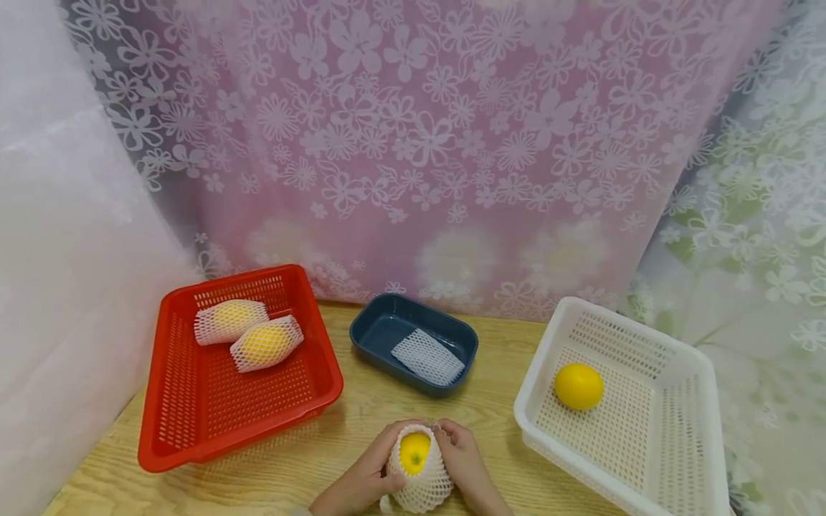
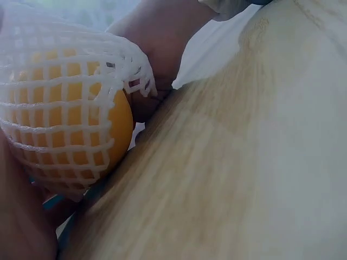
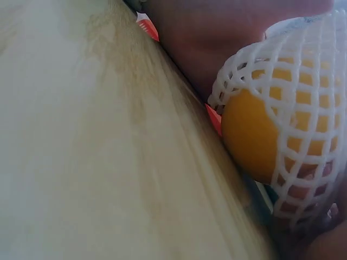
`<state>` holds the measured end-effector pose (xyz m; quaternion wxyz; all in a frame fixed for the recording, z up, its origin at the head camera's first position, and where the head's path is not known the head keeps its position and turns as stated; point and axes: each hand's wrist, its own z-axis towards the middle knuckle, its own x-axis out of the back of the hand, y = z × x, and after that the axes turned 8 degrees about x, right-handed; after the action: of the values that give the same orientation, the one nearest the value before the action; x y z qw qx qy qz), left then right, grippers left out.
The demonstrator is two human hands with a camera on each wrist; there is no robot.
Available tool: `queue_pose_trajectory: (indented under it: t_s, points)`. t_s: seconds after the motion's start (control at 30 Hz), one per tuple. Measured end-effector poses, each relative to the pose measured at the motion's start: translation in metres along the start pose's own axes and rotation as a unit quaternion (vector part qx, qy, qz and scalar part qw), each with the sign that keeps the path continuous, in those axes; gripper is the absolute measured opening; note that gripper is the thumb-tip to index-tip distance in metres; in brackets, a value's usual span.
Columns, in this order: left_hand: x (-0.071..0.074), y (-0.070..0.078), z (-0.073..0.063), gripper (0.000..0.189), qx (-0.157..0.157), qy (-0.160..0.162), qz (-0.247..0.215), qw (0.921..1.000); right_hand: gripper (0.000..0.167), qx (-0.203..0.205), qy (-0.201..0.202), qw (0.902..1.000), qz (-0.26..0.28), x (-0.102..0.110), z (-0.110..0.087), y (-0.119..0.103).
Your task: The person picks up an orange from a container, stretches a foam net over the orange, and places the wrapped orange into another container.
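Observation:
At the front of the table, a yellow fruit (image 1: 415, 453) sits partly inside a white foam net sleeve (image 1: 422, 494). Its bare end shows through the net's opening in the head view. My left hand (image 1: 364, 473) grips the netted fruit from the left, thumb across its front. On the other side, my right hand (image 1: 466, 462) holds the net's edge with thumb and fingers. The wrist views show the net (image 2: 59, 116) stretched around most of the fruit (image 3: 249, 132), with part of the fruit's skin bare close to the wooden tabletop.
A red basket (image 1: 239, 455) on the left holds two netted yellow fruits (image 1: 266, 344). Behind my hands stands a dark blue tray (image 1: 377, 326) with a flat foam net (image 1: 429, 357) in it. The white basket (image 1: 687, 430) at right holds one bare yellow fruit (image 1: 578, 387).

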<state>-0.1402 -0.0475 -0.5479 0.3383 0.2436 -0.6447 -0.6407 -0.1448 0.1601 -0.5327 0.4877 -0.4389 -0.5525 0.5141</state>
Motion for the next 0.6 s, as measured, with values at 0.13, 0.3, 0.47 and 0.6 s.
queue_pose_trajectory:
  t_s: [0.13,0.3,0.47,0.6]
  points:
    - [-0.0031,0.0007,0.0011,0.075,0.02,0.014,-0.011,0.9996,0.025,0.023,0.01,0.9995,-0.021,0.001,0.0002,0.0024]
    - [-0.0058,-0.0017,0.0038,0.083,0.019,0.041,0.022,0.9987,0.023,0.049,0.025,0.9972,-0.05,0.0008,0.0001,0.0034]
    - [-0.0057,-0.0045,0.0053,0.089,-0.001,0.051,0.053,0.9973,0.021,0.062,0.042,0.9941,-0.078,-0.0014,-0.001,0.0034]
    - [-0.0055,-0.0049,0.0052,0.088,0.002,0.052,0.053,0.9973,0.021,0.068,0.044,0.9916,-0.101,-0.0019,-0.0018,0.0041]
